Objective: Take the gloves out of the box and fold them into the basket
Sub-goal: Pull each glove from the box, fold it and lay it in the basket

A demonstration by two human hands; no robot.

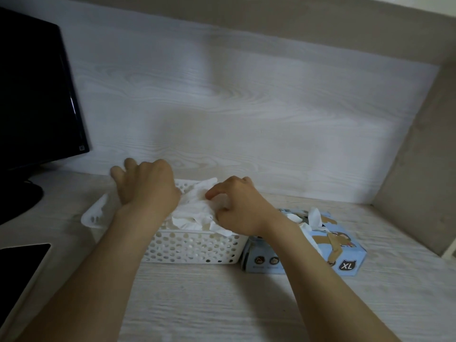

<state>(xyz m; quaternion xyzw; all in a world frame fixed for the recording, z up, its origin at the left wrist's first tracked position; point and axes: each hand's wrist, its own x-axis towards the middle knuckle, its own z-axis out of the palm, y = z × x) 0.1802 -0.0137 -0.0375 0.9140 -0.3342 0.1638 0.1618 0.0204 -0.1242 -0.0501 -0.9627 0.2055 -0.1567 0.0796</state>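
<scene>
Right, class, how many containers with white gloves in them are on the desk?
2. The white basket at centre, heaped with gloves; the blue box beside it on the right, more poking from its top. Nothing suggests a hidden third.

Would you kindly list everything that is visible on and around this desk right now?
Basket: one, white, perforated, centre of the table.
Gloves: a pile, white, in the basket.
Glove box: one, light blue, just right of the basket, white gloves poking out.
Monitor: one, black, far left.
Tablet: one, dark screen, lower left.
Table: one, pale wood grain, under everything.
Left hand: one, over the basket's left part.
Right hand: one, pinching the gloves above the basket.
</scene>
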